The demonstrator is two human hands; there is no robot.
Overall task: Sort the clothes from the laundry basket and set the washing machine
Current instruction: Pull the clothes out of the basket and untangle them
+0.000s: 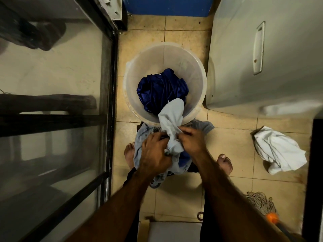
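Observation:
A round translucent white basket [195,70] stands on the tiled floor in front of me, with a dark blue garment [160,88] bunched inside. A pale grey-blue cloth [172,116] trails from the basket over its near rim into my hands. My left hand [154,152] and my right hand [191,140] both grip this cloth just below the rim. Under my hands lies a heap of faded grey-blue clothes [139,154] on the floor between my bare feet. The washing machine [262,55], pale grey, fills the right side.
A crumpled white garment [277,151] lies on the floor to the right. A mop head [260,203] with an orange collar sits at the lower right. A glass door with a black frame [111,102] bounds the left. The floor strip is narrow.

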